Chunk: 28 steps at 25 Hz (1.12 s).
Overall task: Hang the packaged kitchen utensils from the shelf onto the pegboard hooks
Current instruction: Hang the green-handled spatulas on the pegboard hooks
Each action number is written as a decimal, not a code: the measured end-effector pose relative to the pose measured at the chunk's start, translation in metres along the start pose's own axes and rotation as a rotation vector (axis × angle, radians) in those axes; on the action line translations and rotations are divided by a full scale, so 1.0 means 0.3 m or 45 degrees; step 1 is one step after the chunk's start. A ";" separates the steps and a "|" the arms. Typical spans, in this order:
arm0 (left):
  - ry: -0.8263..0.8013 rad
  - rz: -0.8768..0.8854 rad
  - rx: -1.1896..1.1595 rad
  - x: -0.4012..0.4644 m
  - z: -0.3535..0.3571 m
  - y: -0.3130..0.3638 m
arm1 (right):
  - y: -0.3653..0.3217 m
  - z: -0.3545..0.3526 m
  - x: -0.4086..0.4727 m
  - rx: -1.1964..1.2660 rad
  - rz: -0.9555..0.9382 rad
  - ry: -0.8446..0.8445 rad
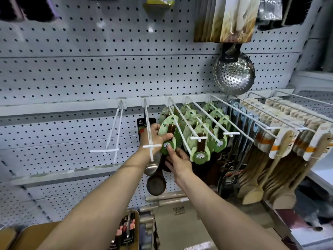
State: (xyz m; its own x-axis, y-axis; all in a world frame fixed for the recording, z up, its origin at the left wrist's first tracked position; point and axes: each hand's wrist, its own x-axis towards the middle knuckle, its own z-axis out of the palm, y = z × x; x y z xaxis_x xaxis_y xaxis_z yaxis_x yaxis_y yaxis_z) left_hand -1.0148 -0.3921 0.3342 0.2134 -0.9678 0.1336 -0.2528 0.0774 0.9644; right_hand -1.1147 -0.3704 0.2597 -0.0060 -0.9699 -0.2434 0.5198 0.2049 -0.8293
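A dark wooden spoon on a green card hangs at a white pegboard hook, your left hand gripping the card's top, your right hand pinching its lower edge, more carded spoons just right.

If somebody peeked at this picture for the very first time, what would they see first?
Probably the two hands in the middle: the left hand grips a green spoon card while the right hand touches its lower end, with a dark spoon hanging below. Next, the shiny skimmer hanging high on the right of the pegboard. Then the empty hook on the left.
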 end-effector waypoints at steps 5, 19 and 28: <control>-0.013 0.036 0.005 0.079 0.004 -0.032 | -0.006 0.018 0.049 -0.060 -0.017 -0.024; 0.115 0.058 0.536 -0.388 -0.276 -0.125 | 0.020 -0.002 -0.281 -0.949 -0.209 0.156; 0.168 0.301 1.139 -0.903 -0.703 0.071 | -0.123 0.187 -0.888 -2.304 -0.912 -0.257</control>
State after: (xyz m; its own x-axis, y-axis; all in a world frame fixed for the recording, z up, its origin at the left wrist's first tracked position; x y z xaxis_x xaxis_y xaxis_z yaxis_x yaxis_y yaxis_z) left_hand -0.8791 -0.0776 0.3667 0.1549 -0.9112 0.3817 -0.9242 0.0029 0.3820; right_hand -1.0843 -0.1270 0.3836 0.3668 -0.8932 0.2599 -0.8784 -0.4246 -0.2193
